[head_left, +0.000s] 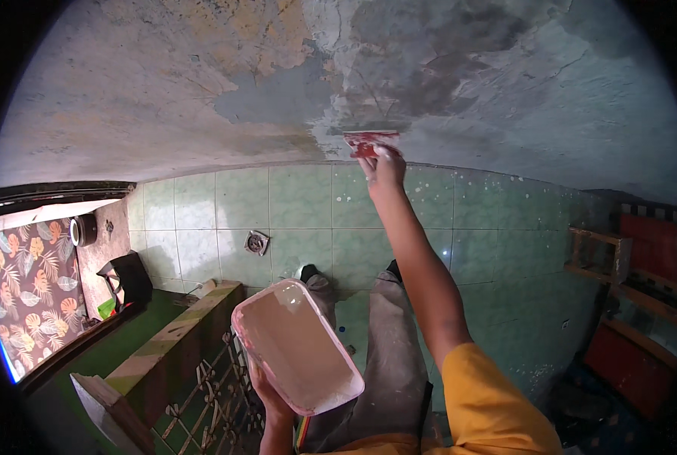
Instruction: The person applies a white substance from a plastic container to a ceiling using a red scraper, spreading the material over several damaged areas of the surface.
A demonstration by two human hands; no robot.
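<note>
- The right hand (386, 170) gripped a red scraper (367, 142) against the wall (270, 95), covering the tool's near edge.
- The left hand (268, 390) gripped a tub (331, 399) from below, mostly hidden behind it.

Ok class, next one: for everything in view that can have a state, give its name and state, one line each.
Right hand: closed on the scraper.
Red scraper: against the wall, smeared with white.
Left hand: holding the tub at its left side, partly hidden.
Tub: open-topped, pale residue inside.
Wall: patchy, unevenly coloured.
Floor tiles: white-spotted in places.
</note>
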